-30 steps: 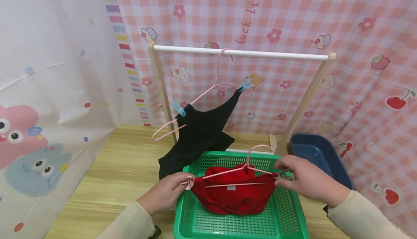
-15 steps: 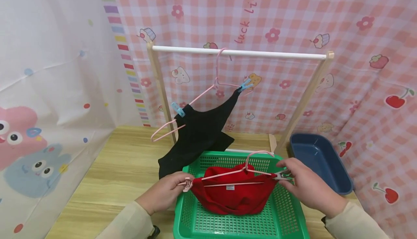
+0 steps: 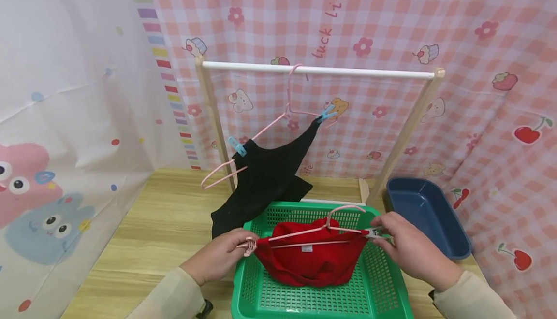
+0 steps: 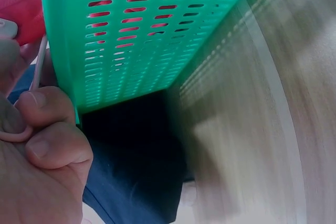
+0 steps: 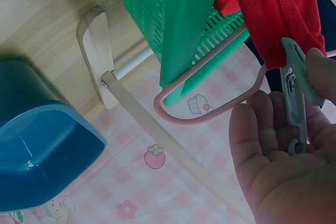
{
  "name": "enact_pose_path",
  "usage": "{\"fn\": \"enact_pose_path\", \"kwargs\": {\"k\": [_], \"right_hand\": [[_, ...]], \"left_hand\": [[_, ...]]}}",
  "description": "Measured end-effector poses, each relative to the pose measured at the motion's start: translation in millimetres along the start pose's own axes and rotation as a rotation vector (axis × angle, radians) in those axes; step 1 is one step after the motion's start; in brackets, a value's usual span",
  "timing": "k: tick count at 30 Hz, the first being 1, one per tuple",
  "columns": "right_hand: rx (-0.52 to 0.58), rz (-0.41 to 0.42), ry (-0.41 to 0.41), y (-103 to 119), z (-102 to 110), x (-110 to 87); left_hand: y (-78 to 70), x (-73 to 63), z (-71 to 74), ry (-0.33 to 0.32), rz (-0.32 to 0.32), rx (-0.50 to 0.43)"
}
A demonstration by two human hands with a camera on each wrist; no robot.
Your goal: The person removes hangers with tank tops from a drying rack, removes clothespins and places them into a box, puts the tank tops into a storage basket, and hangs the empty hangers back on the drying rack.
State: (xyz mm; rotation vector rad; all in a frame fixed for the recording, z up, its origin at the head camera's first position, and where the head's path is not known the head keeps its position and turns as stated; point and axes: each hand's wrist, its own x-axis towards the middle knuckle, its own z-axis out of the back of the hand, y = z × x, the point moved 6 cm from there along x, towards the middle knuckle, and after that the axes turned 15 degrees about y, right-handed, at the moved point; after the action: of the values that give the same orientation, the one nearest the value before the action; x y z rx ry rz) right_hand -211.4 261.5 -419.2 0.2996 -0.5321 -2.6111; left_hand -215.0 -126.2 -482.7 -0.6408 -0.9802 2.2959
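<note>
Fingers (image 4: 63,148) of the left hand (image 3: 219,257) curled round a pink hanger (image 3: 298,233); a grey clip (image 5: 296,103) pinched by the right hand (image 3: 411,249).
Between the 2 hands, a red garment (image 3: 311,267) is stretched along the hanger, partly inside a green basket (image 3: 322,301).

Head view: bright, even light, shadows faint; red garment (image 3: 311,267) shows fold shading, black garment (image 3: 271,174) nearly flat. Left wrist: hazy; dotted light streaks and shadow on wooden tabletop (image 4: 247,108) beside green basket (image 4: 68,51). Right wrist: dimmer, slightly soft; small glint inside blue basin (image 5: 58,150).
</note>
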Motion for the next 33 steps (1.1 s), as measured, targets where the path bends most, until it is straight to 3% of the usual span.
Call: {"fn": "enact_pose_path", "kwargs": {"k": [6,13,23,33], "right_hand": [[-0.023,-0.041,0.010,-3.6,0.0,0.4],[0.034,-0.092,0.021,-8.5,-1.2,-0.5],[0.075,-0.084,-0.016,-11.8,-1.9,-4.2],[0.104,-0.083,-0.047,-12.3,2.2,-6.8]], "left_hand": [[-1.6,1.2,1.2,0.021,-0.014,0.010],[0.4,8.2,0.7,0.024,0.026,0.005],[-3.7,12.1,2.0,-0.072,0.020,0.181],[-13.9,13.1,-0.6,-0.096,0.039,0.262]]}}
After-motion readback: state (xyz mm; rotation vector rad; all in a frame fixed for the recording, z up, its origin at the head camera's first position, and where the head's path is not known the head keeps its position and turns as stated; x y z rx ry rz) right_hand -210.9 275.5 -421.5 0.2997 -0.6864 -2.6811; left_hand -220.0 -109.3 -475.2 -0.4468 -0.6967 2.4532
